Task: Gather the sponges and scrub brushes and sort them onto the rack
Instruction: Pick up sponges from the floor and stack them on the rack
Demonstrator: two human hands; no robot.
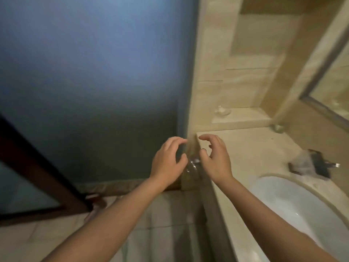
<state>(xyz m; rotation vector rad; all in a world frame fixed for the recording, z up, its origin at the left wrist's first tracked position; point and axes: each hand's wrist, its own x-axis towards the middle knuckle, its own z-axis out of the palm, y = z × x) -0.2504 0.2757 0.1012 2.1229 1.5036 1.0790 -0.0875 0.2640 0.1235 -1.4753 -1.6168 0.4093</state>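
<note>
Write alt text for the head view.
Two bare hands, left hand and right hand, reach forward with curled open fingers toward a blurred shiny metal fitting at the beige stone counter's corner. A white oval sink lies right, a frosted blue-grey panel left.

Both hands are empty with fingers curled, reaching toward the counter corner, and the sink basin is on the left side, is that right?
Not quite. In the head view both hands, left and right, are empty with fingers curled near the counter corner, but the sink basin is on the right.

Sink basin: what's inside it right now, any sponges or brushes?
The visible part of the sink basin looks bare white, without sponges or brushes. The right forearm covers its near side, and the frame edge cuts off the rest.
</note>
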